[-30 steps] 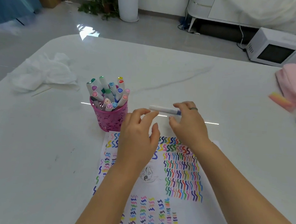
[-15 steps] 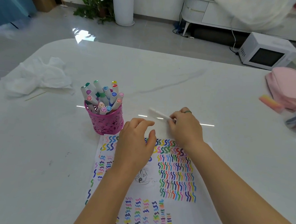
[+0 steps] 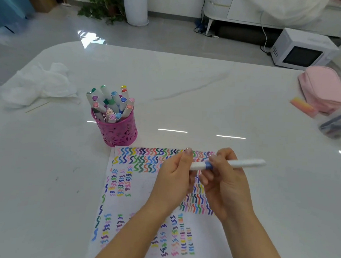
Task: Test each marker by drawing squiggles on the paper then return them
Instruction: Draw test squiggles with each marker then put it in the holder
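A white marker with a blue band (image 3: 241, 164) lies level between both hands, above the top edge of the paper (image 3: 142, 189). My left hand (image 3: 175, 175) pinches its left end, the cap side. My right hand (image 3: 225, 184) grips the barrel just right of the blue band, and the long white end sticks out to the right. The paper is covered with rows of coloured squiggles and lies on the white table (image 3: 43, 171). A pink perforated cup (image 3: 116, 133) holding several capped markers stands at the paper's top left corner.
A crumpled white tissue (image 3: 38, 84) lies at the far left. A pink pouch (image 3: 324, 88), an orange-pink eraser (image 3: 303, 106) and a clear case of pens (image 3: 337, 123) sit at the right edge. A microwave (image 3: 302, 50) stands on the floor beyond.
My right hand picked the marker off the table beyond the paper and drew it back over the paper. My left hand has come up and taken hold of its left end.
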